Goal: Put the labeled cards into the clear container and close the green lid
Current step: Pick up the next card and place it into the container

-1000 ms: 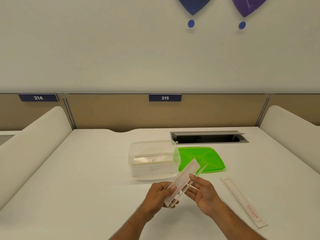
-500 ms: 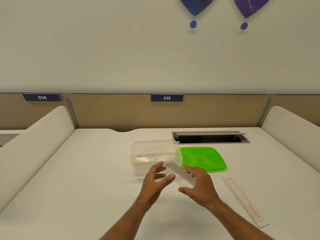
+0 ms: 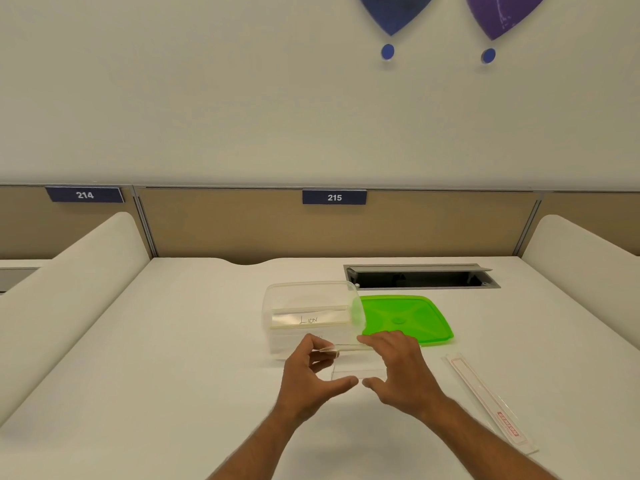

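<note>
White counter (image 3: 173,341) is carrying the clear container (image 3: 313,318) — one card reading "Lion" (image 3: 308,319) already lying inside — while both hands, left (image 3: 308,382) and right (image 3: 398,372), are pinching another card (image 3: 356,367) just before it, the green lid (image 3: 405,318) waiting beside it.
</note>
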{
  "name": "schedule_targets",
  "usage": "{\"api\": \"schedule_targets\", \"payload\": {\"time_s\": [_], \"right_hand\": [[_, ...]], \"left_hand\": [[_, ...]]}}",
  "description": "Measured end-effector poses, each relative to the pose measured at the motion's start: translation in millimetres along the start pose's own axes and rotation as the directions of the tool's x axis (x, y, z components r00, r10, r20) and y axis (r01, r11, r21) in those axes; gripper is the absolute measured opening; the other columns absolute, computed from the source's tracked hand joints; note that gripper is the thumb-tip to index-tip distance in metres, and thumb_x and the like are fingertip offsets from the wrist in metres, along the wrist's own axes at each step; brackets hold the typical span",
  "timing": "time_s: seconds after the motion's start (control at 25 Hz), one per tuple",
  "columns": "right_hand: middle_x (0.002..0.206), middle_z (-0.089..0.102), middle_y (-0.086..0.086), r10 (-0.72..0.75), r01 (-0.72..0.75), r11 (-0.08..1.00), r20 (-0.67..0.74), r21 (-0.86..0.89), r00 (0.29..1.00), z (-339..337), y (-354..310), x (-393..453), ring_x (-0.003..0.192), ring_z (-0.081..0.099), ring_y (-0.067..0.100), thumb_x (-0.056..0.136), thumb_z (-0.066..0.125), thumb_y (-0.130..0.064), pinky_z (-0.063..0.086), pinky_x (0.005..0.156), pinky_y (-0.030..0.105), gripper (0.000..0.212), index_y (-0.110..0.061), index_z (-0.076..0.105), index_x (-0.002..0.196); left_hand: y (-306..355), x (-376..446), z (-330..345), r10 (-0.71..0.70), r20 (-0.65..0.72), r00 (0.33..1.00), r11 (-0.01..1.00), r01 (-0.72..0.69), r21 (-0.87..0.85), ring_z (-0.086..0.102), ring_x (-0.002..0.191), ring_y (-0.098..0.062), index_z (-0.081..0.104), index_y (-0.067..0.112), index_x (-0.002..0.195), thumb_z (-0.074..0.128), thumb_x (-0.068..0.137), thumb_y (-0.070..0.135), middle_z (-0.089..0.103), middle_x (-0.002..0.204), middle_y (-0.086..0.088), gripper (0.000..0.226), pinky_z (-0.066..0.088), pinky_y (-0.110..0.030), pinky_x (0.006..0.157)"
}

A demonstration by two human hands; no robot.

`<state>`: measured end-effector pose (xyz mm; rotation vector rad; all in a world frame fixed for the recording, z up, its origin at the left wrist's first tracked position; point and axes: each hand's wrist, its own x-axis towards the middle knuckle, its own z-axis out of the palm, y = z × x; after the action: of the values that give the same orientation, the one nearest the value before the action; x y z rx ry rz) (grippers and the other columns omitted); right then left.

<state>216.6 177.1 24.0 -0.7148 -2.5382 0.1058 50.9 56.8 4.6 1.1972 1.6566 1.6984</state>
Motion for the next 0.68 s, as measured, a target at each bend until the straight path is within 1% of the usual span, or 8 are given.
{"api": "schedule_targets", "payload": {"time_s": [0.12, 0.24, 0.28, 0.36, 0.44, 0.48, 0.56, 0.68], "right_hand": [[0.132, 0.055, -0.005, 0.054, -0.049, 0.995, -0.053, 0.087, 0.997, -2.4, -4.4, 1.3, 0.128, 0.044, 0.019, 0.058, 0.070, -0.022, 0.032, 0.109, 0.039, 0.077, -0.025, 0.052, 0.133], [0.143, 0.043, 0.000, 0.304, -0.251, 0.895, -0.093, 0.368, 0.948, -5.2, -10.5, 3.9, 0.138, 0.031, 0.019, 0.055, 0.054, -0.009, 0.025, 0.116, 0.041, 0.083, -0.019, 0.047, 0.138], [0.146, 0.040, 0.001, 0.453, -0.361, 0.786, -0.071, 0.502, 0.889, -7.2, -13.3, 6.1, 0.138, 0.031, 0.019, 0.058, 0.053, -0.010, 0.027, 0.116, 0.042, 0.082, -0.018, 0.045, 0.139], [0.147, 0.039, 0.003, 0.701, -0.548, 0.384, 0.152, 0.743, 0.697, -14.0, -21.4, 12.0, 0.133, 0.039, 0.023, 0.066, 0.058, -0.021, 0.036, 0.111, 0.049, 0.076, -0.021, 0.040, 0.141], [0.136, 0.047, 0.006, 0.687, -0.620, -0.064, 0.485, 0.782, 0.542, -17.2, -27.5, 16.7, 0.119, 0.054, 0.032, 0.076, 0.069, -0.034, 0.051, 0.095, 0.056, 0.064, -0.022, 0.044, 0.134], [0.128, 0.053, 0.009, 0.614, -0.634, -0.200, 0.600, 0.747, 0.513, -19.2, -30.5, 17.7, 0.109, 0.061, 0.036, 0.079, 0.072, -0.039, 0.056, 0.086, 0.056, 0.056, -0.020, 0.051, 0.127], [0.116, 0.063, 0.017, 0.514, -0.651, -0.260, 0.673, 0.713, 0.532, -22.5, -36.2, 16.7, 0.094, 0.069, 0.041, 0.077, 0.075, -0.044, 0.059, 0.078, 0.053, 0.049, -0.017, 0.061, 0.116], [0.102, 0.074, 0.018, 0.482, -0.608, -0.241, 0.637, 0.756, 0.601, -20.7, -40.7, 18.2, 0.081, 0.073, 0.038, 0.078, 0.077, -0.035, 0.060, 0.078, 0.049, 0.042, -0.012, 0.067, 0.112]], "left_hand": [[2.9, -1.5, 6.7, 0.193, -0.067, 0.979, 0.980, -0.189, 0.062, 0.065, 0.091, -0.020, 0.057, 0.019, 0.093, 0.097, 0.051, 0.027, 0.062, 0.094, 0.010, 0.059, 0.058, -0.029, 0.084], [5.8, -3.0, 10.9, 0.379, -0.138, 0.915, 0.916, -0.351, 0.194, 0.061, 0.092, -0.015, 0.054, 0.026, 0.095, 0.093, 0.055, 0.025, 0.055, 0.096, 0.016, 0.056, 0.055, -0.024, 0.078], [5.3, -2.6, 11.4, 0.432, -0.156, 0.888, 0.889, -0.390, 0.242, 0.060, 0.093, -0.013, 0.054, 0.025, 0.096, 0.093, 0.056, 0.022, 0.054, 0.098, 0.015, 0.056, 0.054, -0.024, 0.077], [2.8, -1.0, 11.7, 0.516, -0.153, 0.843, 0.831, -0.449, 0.330, 0.059, 0.098, -0.011, 0.054, 0.020, 0.097, 0.092, 0.057, 0.018, 0.054, 0.102, 0.008, 0.055, 0.053, -0.020, 0.077], [2.4, -0.7, 11.5, 0.560, -0.113, 0.821, 0.782, -0.479, 0.399, 0.059, 0.100, -0.008, 0.053, 0.018, 0.098, 0.090, 0.060, 0.018, 0.054, 0.106, 0.003, 0.054, 0.051, -0.014, 0.075], [3.5, -1.3, 11.2, 0.574, -0.088, 0.814, 0.758, -0.487, 0.434, 0.061, 0.100, -0.009, 0.052, 0.018, 0.098, 0.089, 0.062, 0.021, 0.054, 0.108, 0.003, 0.052, 0.052, -0.014, 0.071], [5.6, -2.8, 10.9, 0.610, -0.038, 0.792, 0.686, -0.503, 0.525, 0.063, 0.095, -0.013, 0.051, 0.019, 0.099, 0.085, 0.066, 0.028, 0.054, 0.109, 0.002, 0.048, 0.055, -0.018, 0.062], [3.5, -2.3, 9.3, 0.668, 0.025, 0.744, 0.571, -0.534, 0.623, 0.064, 0.090, -0.019, 0.052, 0.018, 0.099, 0.081, 0.069, 0.034, 0.056, 0.109, 0.000, 0.044, 0.055, -0.025, 0.061]]}}
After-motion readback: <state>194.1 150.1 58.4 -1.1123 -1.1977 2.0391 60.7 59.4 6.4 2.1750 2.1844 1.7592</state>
